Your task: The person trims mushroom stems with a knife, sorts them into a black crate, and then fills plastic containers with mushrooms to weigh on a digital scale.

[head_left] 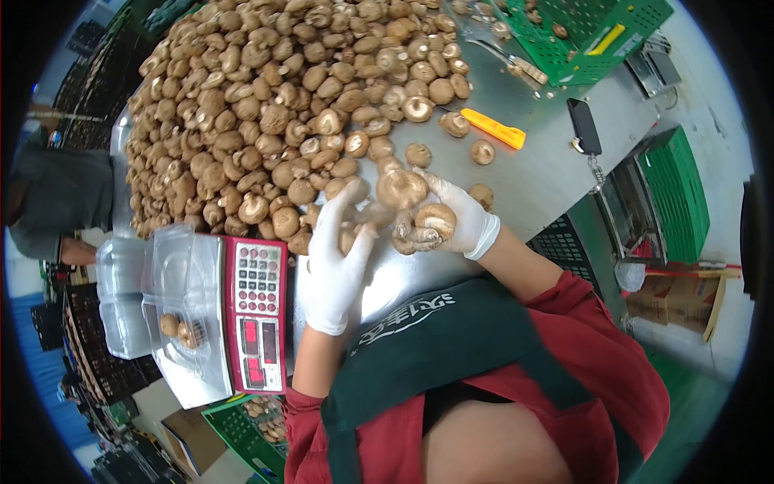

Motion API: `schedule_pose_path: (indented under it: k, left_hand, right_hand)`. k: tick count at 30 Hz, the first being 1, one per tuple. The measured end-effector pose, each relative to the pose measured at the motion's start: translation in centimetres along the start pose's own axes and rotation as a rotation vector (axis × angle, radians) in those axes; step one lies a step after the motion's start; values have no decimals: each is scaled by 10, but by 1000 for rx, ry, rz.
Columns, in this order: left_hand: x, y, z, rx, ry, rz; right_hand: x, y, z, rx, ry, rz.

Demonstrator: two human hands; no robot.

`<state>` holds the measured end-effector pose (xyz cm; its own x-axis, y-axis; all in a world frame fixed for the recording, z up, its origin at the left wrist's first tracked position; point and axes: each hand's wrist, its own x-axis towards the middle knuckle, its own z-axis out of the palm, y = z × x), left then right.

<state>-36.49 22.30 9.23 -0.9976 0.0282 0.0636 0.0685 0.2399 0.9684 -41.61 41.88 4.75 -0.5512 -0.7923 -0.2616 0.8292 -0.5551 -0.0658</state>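
My right hand (461, 216), in a white glove, holds several brown shiitake mushrooms (436, 218) against its fingers and palm. Another shiitake with a broad cap (402, 189) sits at its fingertips. Also gloved, my left hand (332, 258) curls around a shiitake (347, 239), partly hidden between thumb and fingers; its fingertips are smeared by motion. Both hands are over the metal table, at the near edge of a large heap of shiitake mushrooms (274, 119). A few loose mushrooms (418, 154) lie just beyond my right hand.
Left of my hands, a red scale (260, 300) carries a clear plastic tray (184, 282) with a few mushrooms; more clear trays (121, 302) are beside it. A yellow-orange cutter (493, 128), a black phone-like device (584, 127) and a green crate (576, 60) lie across the table. Another person (64, 194) stands at left.
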Motion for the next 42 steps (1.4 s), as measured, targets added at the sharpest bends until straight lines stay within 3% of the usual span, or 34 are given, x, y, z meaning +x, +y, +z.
schedule_pose_path:
  k: [1,4,5,6,8,11,12,13,14,15,16,18,20,21,22,24,26,27,28,29,32,34,36,38,39,42]
  left_hand:
    - [1,6,1,-67,-15,40]
    - [-7,0,-11,54,-21,98]
    - [-14,3,-19,63,11,15]
    - [-21,-3,-30,94,36,93]
    - [-44,5,-54,232,166,124]
    - [-85,11,-113,354,607,79]
    - [-95,23,-131,188,788,45]
    - [-107,24,-156,295,980,10]
    - [-114,42,-171,217,1124,-59]
    - [-122,40,-192,172,1222,14]
    - [-139,21,-226,127,1196,82]
    - [-143,7,-260,288,1141,117]
    - [-142,-4,-269,263,1003,78]
    - [-141,-11,-273,409,969,17]
    - [-139,-12,-270,535,943,-49]
    - [-145,-35,-284,541,864,-71]
    - [-145,-32,-279,900,643,-46]
    - [-146,-31,-279,953,624,-90]
    - [-148,-30,-278,1010,613,-138]
    - [-146,-30,-277,1042,637,-139]
    - [-137,-18,-252,1129,780,13]
    - [-118,0,-210,956,684,174]
    - [-115,-3,-178,952,510,260]
    - [-98,-20,-128,700,281,318]
    - [-89,-23,-107,764,139,257]
    - [-69,-47,-55,776,29,138]
  right_hand:
    - [4,5,-2,19,-95,37]
    - [19,10,-5,-210,-101,6]
    - [28,11,-9,-206,-130,37]
    - [27,14,20,-231,60,63]
    - [45,14,24,-362,-7,144]
    - [91,31,71,-564,-299,156]
    - [103,49,105,-800,-300,109]
    - [125,62,120,-916,-427,107]
    - [145,78,137,-899,-458,194]
    - [160,97,160,-990,-498,226]
    - [173,120,180,-1077,-507,210]
    - [224,187,182,-926,-543,82]
    - [230,216,199,-1141,-435,112]
    - [237,232,197,-1314,-457,-79]
    - [263,253,183,-1725,-558,-431]
    - [268,274,173,-1894,-563,-600]
    - [241,247,164,-1840,-541,-760]
    - [236,232,149,-1855,-503,-1009]
    - [216,194,149,-1999,-459,-991]
    - [193,134,118,-2004,-240,-1271]
    - [134,52,49,-2468,239,-1147]
    - [102,27,0,-2609,297,-1202]
    - [70,15,-9,-2491,302,-949]
    - [48,5,-20,-2426,406,-952]
    - [40,0,-24,-2391,460,-955]
    - [23,-16,-30,-2287,498,-1095]
